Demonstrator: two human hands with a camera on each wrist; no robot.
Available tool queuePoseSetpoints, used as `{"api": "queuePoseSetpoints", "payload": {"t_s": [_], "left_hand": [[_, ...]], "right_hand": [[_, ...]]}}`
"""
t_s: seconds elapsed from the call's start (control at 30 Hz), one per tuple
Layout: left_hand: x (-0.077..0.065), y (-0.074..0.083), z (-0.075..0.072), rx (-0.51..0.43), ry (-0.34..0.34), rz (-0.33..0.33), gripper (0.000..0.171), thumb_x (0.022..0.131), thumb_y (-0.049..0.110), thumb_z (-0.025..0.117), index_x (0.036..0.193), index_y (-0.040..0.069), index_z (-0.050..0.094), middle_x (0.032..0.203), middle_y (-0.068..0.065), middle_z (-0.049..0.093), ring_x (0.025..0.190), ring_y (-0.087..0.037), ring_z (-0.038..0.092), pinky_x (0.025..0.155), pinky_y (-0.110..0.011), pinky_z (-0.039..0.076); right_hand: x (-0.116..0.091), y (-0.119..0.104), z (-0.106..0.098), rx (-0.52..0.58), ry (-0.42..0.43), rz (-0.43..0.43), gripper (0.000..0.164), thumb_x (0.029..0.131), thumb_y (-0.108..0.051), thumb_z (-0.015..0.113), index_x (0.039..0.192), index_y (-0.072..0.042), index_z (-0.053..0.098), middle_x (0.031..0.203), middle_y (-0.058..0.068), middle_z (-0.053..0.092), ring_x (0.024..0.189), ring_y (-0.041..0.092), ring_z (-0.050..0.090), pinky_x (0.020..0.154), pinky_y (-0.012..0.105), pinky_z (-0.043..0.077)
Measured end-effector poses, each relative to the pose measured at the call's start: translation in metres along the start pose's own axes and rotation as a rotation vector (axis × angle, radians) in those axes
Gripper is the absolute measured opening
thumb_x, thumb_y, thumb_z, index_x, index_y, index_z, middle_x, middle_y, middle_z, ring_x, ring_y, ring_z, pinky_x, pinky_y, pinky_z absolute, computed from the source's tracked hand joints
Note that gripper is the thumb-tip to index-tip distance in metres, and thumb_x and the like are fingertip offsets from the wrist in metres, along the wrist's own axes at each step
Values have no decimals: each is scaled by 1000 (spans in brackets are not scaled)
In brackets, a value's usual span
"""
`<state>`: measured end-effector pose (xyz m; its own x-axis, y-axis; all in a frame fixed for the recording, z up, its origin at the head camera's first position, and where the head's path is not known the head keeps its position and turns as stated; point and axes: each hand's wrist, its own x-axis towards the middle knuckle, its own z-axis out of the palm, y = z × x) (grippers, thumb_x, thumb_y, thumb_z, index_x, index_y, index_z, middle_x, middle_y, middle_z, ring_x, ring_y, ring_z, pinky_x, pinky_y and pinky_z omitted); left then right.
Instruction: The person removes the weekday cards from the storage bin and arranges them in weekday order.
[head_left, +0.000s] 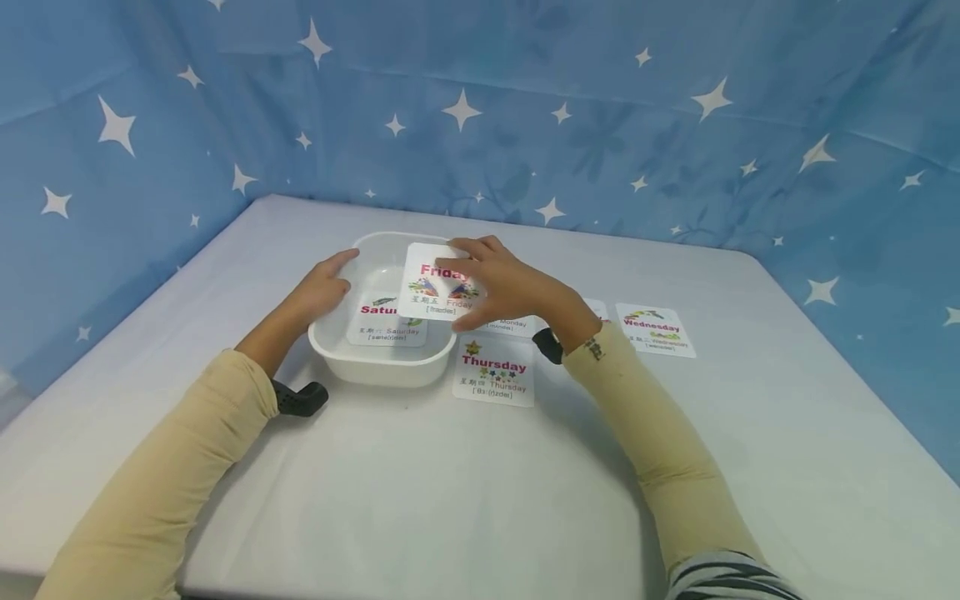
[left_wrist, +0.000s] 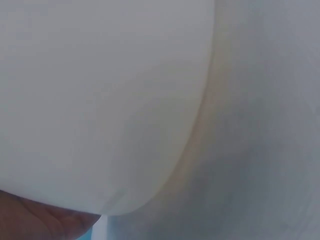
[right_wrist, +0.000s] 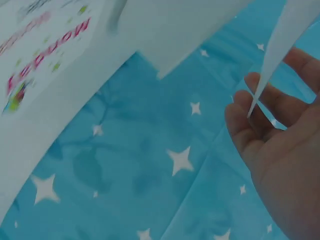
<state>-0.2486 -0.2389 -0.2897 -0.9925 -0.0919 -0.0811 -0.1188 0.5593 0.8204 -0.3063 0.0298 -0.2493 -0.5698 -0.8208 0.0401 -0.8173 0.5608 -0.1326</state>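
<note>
My right hand (head_left: 513, 279) pinches a white Friday card (head_left: 429, 292) above the right side of a white plastic basin (head_left: 390, 372). The right wrist view shows the card edge-on between thumb and fingers. Inside the basin lies a Saturday card (head_left: 386, 329), its upper right covered by the Friday card. At the left rim, my left hand (head_left: 318, 292) holds the basin, index finger stretched along the edge. Only part of that hand shows in the left wrist view, against the basin wall.
On the white-covered table (head_left: 450, 492), a Thursday card (head_left: 493, 375) lies just right of the basin. Behind it a Monday card (head_left: 512, 325) is partly hidden by my right hand. A Wednesday card (head_left: 656, 330) lies farther right, beside another card mostly covered by my wrist.
</note>
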Motion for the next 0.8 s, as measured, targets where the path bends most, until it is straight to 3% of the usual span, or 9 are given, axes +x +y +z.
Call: {"api": "queuePoseSetpoints", "payload": {"t_s": [0.27,0.47,0.8], "left_hand": [[-3,-3,0,20,0,-6,65,89,-2,29,148,14,8,153,-16,4,139,-38,10,113,-51,16],[-5,-3,-2,32,-3,-3,63,90,-1,27,148,14,6,153,-18,4,138,-40,14,110,-53,23],[-4,0,0,40,1,-2,63,91,0,27,148,14,6,153,-16,4,139,-39,12,112,-53,19]], "right_hand": [[-54,34,7,5,-87,48,86,67,-46,75,140,-23,37,151,7,19,130,27,23,99,45,40],[-96,43,12,-62,-131,91,85,66,-45,76,139,-23,39,149,9,23,128,29,26,95,45,44],[-143,56,17,-83,-155,219,84,65,-43,77,138,-24,41,147,11,28,128,33,28,92,52,45]]}}
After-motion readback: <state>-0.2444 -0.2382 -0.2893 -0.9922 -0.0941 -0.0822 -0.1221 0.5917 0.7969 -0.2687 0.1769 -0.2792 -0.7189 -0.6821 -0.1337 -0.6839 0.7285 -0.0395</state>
